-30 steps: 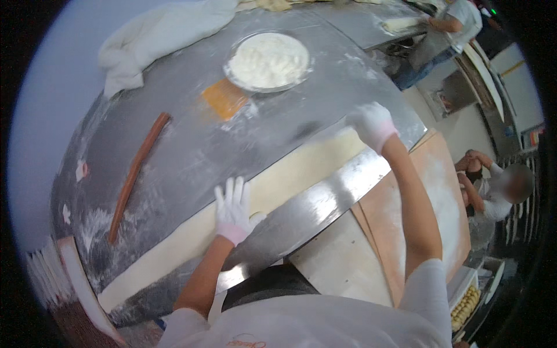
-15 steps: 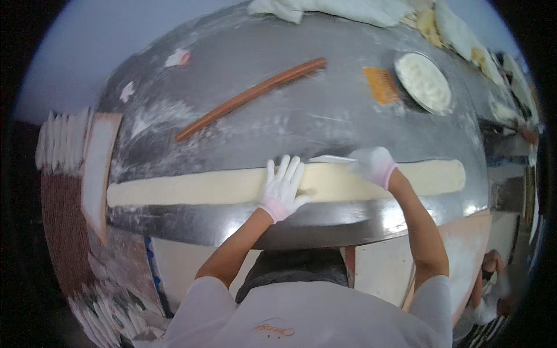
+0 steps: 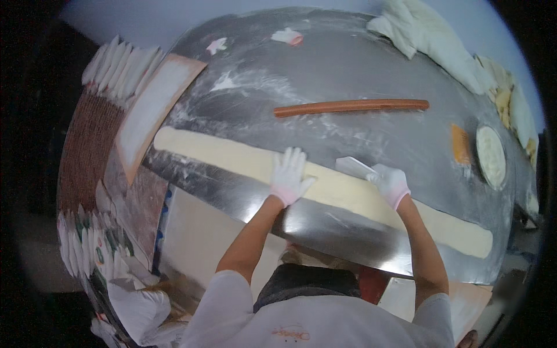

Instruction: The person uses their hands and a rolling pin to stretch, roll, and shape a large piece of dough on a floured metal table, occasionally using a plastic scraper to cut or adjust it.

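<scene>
A long flat strip of pale dough lies across the metal table, slanting from the upper left to the lower right. My left hand, in a white glove with a pink cuff, rests on the strip with its fingers stretched out and nothing in them. Also gloved, my right hand is closed round the handle of a broad-bladed knife. Its blade points left, over the far edge of the dough. Whether the blade touches the dough, I cannot tell.
Beyond the dough lies a brown rolling pin. At the right are an orange scraper and a round bowl of white flour. Gloves, bunched white cloth, a floury board and stacked white bags edge the table.
The view has turned, so the table and dough now slant down to the right. The knife shows more of its broad side. My left hand stays on the dough.
</scene>
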Motion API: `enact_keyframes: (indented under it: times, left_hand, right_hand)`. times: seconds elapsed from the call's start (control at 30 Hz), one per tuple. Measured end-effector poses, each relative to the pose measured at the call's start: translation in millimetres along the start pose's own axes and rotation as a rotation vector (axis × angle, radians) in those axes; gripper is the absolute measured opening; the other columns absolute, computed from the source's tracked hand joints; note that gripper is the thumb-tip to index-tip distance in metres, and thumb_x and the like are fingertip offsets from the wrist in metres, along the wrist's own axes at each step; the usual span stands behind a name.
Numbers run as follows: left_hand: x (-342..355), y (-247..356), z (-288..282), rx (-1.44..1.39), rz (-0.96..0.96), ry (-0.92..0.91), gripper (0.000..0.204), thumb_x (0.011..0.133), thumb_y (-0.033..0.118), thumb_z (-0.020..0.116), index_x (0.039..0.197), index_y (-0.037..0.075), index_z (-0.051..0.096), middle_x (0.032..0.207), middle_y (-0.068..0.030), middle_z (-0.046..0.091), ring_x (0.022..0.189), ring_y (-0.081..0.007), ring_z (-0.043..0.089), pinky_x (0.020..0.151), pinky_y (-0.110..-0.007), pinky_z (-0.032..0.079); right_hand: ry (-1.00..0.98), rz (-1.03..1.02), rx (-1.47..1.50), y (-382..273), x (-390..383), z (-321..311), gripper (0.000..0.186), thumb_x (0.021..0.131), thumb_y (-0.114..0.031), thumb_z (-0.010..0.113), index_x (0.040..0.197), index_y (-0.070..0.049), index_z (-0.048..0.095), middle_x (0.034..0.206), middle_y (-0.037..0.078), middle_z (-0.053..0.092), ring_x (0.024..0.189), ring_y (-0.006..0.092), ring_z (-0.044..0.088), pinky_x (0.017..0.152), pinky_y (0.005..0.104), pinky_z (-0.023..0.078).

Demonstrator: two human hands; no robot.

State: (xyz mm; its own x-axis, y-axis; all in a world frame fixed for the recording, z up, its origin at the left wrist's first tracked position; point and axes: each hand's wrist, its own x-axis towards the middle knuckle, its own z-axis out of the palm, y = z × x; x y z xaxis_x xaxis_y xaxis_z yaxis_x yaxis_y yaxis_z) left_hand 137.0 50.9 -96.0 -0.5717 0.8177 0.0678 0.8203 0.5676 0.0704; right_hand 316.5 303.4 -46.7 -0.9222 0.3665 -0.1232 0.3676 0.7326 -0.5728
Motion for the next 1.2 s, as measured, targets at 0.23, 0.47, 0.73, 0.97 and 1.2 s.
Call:
enact_keyframes:
  times: [0.23, 0.47, 0.73, 0.97, 1.2]
  left_hand:
    - [-4.1, -126.9, -62.3, -0.009, -0.178, 0.014, 0.072, 0.088, 0.05, 0.051, 0.138, 0.0, 0.037, 0.147, -0.0211, 0.032, 0.139, -0.0368, 0.024, 0.111, -0.052, 0.019]
    - [-30.5, -295.3, -49.3, -0.025, -0.155, 0.047, 0.075, 0.087, 0.053, 0.049, 0.139, 0.0, 0.037, 0.148, -0.0204, 0.032, 0.139, -0.0364, 0.025, 0.112, -0.054, 0.017]
    - [-33.3, -385.4, -57.4, -0.029, -0.123, 0.01, 0.076, 0.087, 0.053, 0.049, 0.139, -0.001, 0.036, 0.147, -0.0212, 0.032, 0.139, -0.0378, 0.023, 0.112, -0.055, 0.014]
    - [-32.0, -458.6, -74.8, 0.047, -0.103, -0.036, 0.075, 0.087, 0.052, 0.049, 0.139, -0.001, 0.038, 0.147, -0.02, 0.033, 0.139, -0.0378, 0.023, 0.111, -0.056, 0.014]
    - [-31.6, -541.8, -76.1, 0.088, -0.118, 0.012, 0.072, 0.085, 0.053, 0.051, 0.136, 0.003, 0.043, 0.143, -0.0175, 0.039, 0.135, -0.0371, 0.029, 0.107, -0.06, 0.018]
  right_hand:
    - [0.067, -0.029, 0.107, -67.9, 43.2, 45.5, 0.027, 0.088, -0.033, 0.055, 0.094, -0.008, 0.065, 0.085, 0.017, 0.065, 0.083, 0.0374, 0.062, 0.073, 0.0435, 0.049]
    - [0.1, -0.012, 0.003, -206.4, 124.7, 130.3, 0.028, 0.087, -0.036, 0.056, 0.094, -0.01, 0.065, 0.091, 0.015, 0.067, 0.09, 0.0353, 0.063, 0.075, 0.0414, 0.05]
    - [0.059, -0.105, 0.075, -290.5, 170.3, 165.8, 0.027, 0.088, -0.035, 0.054, 0.096, -0.012, 0.066, 0.093, 0.016, 0.066, 0.089, 0.0359, 0.063, 0.077, 0.0435, 0.049]
    - [-0.076, -0.067, 0.108, -367.9, 233.1, 205.9, 0.031, 0.09, -0.033, 0.051, 0.103, -0.008, 0.065, 0.096, 0.018, 0.066, 0.094, 0.0367, 0.062, 0.079, 0.043, 0.048]
    - [-0.076, -0.053, 0.341, -408.1, 276.4, 226.4, 0.035, 0.09, -0.035, 0.051, 0.107, -0.007, 0.064, 0.097, 0.019, 0.066, 0.095, 0.0371, 0.062, 0.079, 0.0411, 0.048]
